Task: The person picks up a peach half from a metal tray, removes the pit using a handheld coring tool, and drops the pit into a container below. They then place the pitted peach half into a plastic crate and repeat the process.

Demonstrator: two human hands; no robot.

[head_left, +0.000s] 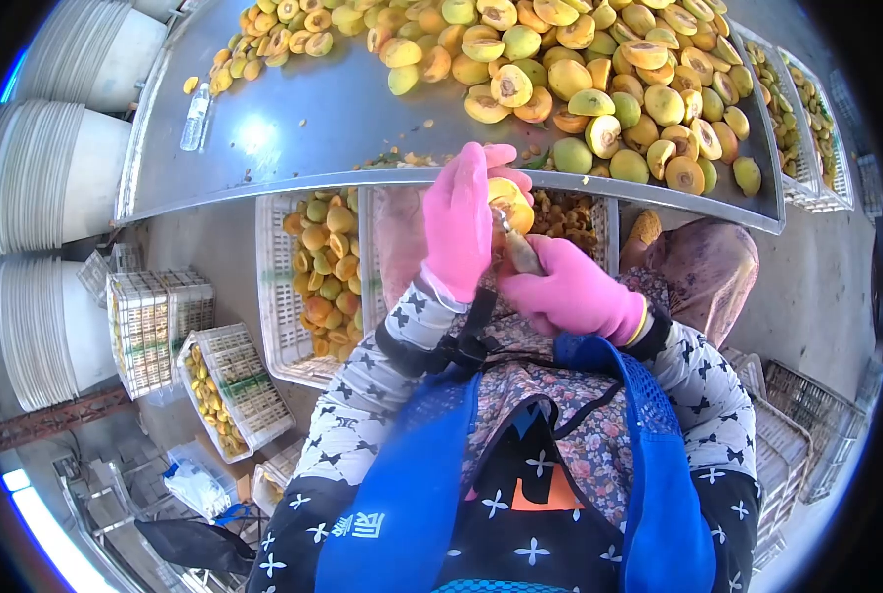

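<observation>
My left hand [458,222], in a pink glove, is closed around a halved yellow peach [509,198] just in front of the table's near edge. My right hand [582,293], gloved in pink too, grips the handle of a small pitting tool [522,253]. The tool's metal end meets the cut face of the fruit. Beyond my hands, a big heap of halved peaches [599,74] covers the back and right of the metal table [263,168]. Below the fruit stands a crate with brown pits and scraps [567,219].
A crate of peaches [275,296] stands under the table edge, left of my hands. More fruit crates [160,331] are on the floor at left, beside stacked white tubs [95,158]. A plastic bottle [195,119] lies on the table. Crates [807,128] also stand at right.
</observation>
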